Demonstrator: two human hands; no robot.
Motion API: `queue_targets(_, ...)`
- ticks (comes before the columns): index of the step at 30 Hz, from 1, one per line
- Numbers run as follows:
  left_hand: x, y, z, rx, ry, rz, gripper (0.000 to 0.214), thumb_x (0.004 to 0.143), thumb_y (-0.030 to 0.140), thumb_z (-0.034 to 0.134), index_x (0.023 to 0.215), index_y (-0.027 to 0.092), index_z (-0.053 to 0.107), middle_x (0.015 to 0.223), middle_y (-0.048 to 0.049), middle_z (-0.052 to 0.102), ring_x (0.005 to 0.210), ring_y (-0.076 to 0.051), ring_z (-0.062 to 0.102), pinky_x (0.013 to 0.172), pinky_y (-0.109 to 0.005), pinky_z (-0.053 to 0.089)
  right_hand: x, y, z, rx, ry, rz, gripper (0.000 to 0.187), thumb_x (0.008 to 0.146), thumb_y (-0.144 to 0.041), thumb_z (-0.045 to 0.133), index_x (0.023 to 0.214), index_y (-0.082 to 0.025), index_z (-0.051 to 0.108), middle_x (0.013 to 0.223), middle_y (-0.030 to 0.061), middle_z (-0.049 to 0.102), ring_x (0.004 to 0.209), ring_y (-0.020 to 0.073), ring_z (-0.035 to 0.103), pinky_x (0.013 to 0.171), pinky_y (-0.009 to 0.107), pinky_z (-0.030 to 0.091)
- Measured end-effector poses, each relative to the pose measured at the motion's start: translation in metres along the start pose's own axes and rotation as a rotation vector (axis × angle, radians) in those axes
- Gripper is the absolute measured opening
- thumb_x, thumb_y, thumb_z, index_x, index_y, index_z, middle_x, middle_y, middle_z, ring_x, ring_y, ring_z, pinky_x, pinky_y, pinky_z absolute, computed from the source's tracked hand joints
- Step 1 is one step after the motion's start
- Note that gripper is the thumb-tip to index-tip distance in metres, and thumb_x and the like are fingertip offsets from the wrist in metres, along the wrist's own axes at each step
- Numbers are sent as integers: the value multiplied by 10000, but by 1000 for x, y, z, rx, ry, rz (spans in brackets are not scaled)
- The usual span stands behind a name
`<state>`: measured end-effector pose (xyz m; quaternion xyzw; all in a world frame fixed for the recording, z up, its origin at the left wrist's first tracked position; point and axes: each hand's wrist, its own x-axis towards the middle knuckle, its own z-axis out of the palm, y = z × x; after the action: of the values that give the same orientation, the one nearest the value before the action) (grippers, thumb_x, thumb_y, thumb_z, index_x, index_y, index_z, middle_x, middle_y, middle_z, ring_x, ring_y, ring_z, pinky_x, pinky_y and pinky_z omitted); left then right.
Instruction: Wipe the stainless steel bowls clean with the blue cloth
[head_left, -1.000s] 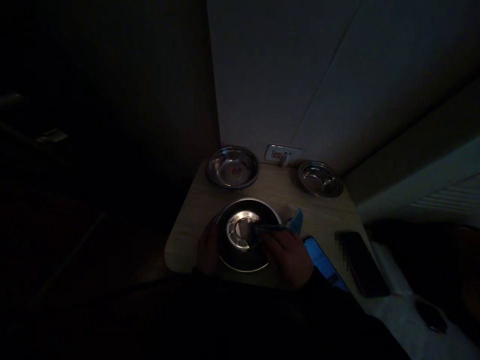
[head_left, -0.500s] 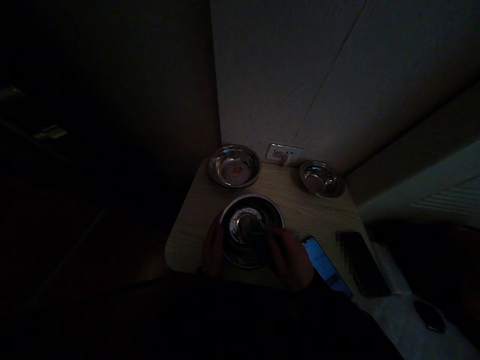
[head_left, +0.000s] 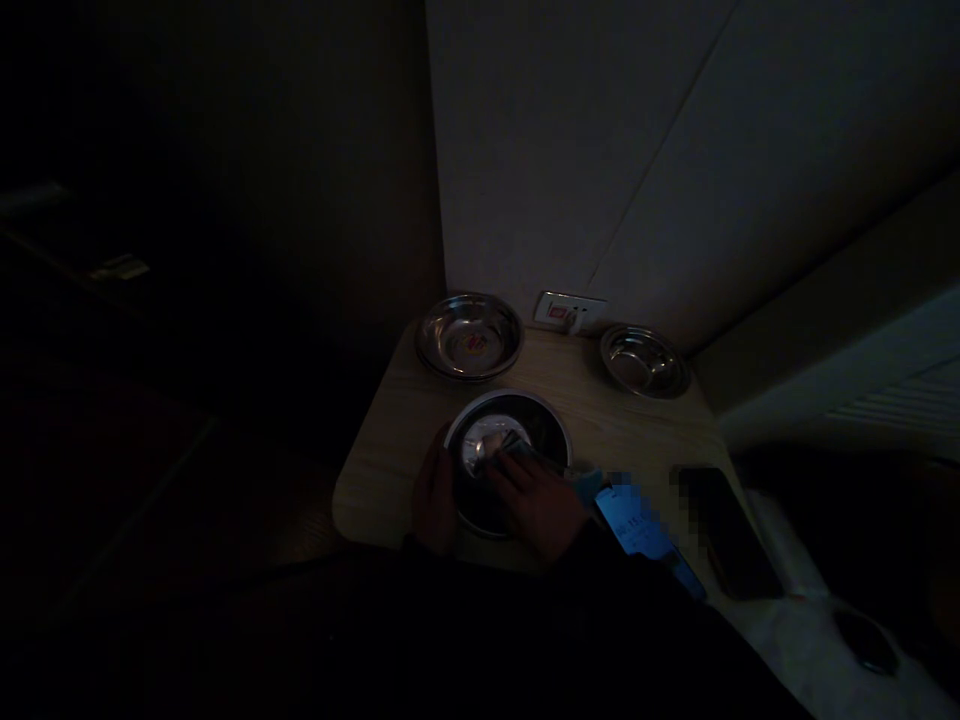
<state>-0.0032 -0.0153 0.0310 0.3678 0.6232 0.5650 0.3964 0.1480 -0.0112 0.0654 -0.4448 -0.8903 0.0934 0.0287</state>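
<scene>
In the dim head view, a shiny metal bowl stands near the front of a small wooden table. My left hand grips its left rim, fingers along the outer wall. Over the bowl's right side reaches my right hand, its fingers pressed together inside on a dark, cloth-like piece. Darkness and my fingers hide most of that piece. Just right of this hand lies a small light-blue thing, too dim to name.
Stacked metal dishes sit at the table's back left, another metal bowl at the back right. A wall socket holds a plug. A lit phone and a dark phone-like slab lie on the right of the table.
My right hand has shifted left and farther over the bowl, its fingers now lower inside. More of the light-blue thing shows beside it. My left hand stays at the rim.
</scene>
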Motion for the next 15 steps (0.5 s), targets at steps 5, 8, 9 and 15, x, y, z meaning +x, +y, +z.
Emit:
queue_targets(5, -4, -2, -3, -7, 32, 17, 459, 894, 422, 375, 1232, 168, 556, 1322, -76, 569, 1235, -199, 502, 1042, -300, 381, -1, 6, -1, 63, -77, 79, 352, 857, -81, 517, 1176, -175, 633, 1228, 128, 621, 1089, 259, 606, 910, 379, 511)
queue_targets(8, -4, 0, -2, 53, 39, 16, 459, 906, 379, 324, 1242, 155, 542, 1309, -84, 579, 1223, -200, 512, 1034, -303, 390, -5, 4, 4, 163, -12, 149, 368, 858, -88, 510, 1195, -189, 620, 1261, 120, 597, 1069, 231, 620, 893, 323, 520)
queue_targets(9, -4, 0, -2, 82, 44, 10, 463, 910, 361, 299, 1247, 151, 537, 1302, -89, 584, 1213, -200, 520, 1028, -307, 397, -5, 0, 7, 206, 6, 160, 357, 865, -95, 497, 1185, -191, 625, 1248, 116, 607, 1051, 222, 629, 883, 314, 524)
queue_targets(15, 1, -13, -2, 173, 143, 58, 383, 846, 379, 469, 1140, 184, 620, 1220, -87, 635, 1191, -251, 527, 1030, -344, 383, 13, -36, 21, 471, 105, 35, 369, 861, -100, 453, 1208, -104, 576, 1202, 126, 637, 1099, 212, 586, 946, 337, 484)
